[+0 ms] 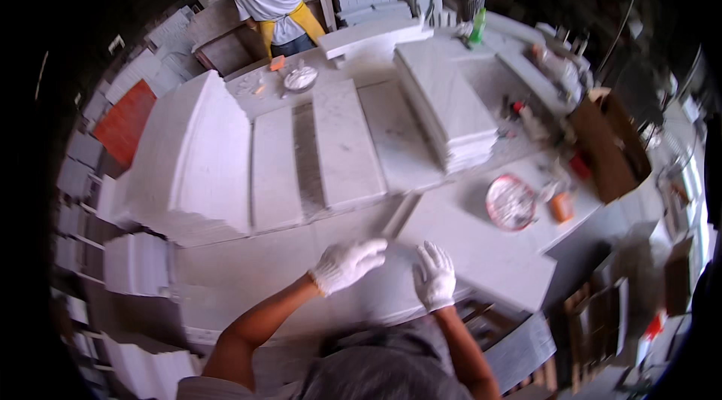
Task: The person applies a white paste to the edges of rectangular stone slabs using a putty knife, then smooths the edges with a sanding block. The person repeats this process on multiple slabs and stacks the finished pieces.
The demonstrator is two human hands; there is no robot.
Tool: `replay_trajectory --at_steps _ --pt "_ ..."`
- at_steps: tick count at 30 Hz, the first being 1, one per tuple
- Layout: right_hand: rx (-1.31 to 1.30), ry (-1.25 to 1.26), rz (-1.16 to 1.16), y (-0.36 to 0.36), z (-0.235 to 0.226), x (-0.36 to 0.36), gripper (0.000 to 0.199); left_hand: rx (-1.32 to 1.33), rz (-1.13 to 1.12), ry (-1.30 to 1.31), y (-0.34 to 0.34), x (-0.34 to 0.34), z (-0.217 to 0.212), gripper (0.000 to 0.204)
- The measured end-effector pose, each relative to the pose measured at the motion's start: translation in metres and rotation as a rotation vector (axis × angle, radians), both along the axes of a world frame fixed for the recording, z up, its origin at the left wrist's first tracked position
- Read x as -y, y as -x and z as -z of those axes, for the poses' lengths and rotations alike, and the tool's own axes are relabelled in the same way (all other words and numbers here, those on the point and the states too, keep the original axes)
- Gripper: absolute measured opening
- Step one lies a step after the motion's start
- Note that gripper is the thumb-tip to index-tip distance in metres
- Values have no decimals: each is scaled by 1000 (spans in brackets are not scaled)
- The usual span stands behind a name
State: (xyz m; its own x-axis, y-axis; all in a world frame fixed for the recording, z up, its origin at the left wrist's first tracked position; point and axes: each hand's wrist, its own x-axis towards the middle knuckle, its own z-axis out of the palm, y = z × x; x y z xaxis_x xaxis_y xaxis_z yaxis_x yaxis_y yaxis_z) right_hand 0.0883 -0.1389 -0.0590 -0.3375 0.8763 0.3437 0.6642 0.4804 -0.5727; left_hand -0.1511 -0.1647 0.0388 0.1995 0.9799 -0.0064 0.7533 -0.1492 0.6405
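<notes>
My left hand, in a white knit glove, hovers over or rests on the near part of the pale stone worktop; I cannot tell which. Its fingers stretch to the right and it holds nothing. My right hand, gloved alike, has its fingers pointing away from me, near the left edge of a white stone slab. Nothing shows in it. Beyond the hands, two long pale slabs lie side by side with a gap between them.
A tall stack of white slabs stands left, another slab stack at centre right. A red-rimmed bowl, an orange cup and a cardboard box sit right. A person in a yellow apron works at the back.
</notes>
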Motion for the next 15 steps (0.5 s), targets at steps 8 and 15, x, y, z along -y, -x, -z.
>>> replay_trajectory --at_steps 8,15 --pt "312 68 214 -197 31 -65 48 -162 109 -236 -153 -36 106 51" --pt "124 392 527 -370 84 -18 72 -505 332 -340 -171 -99 128 64"
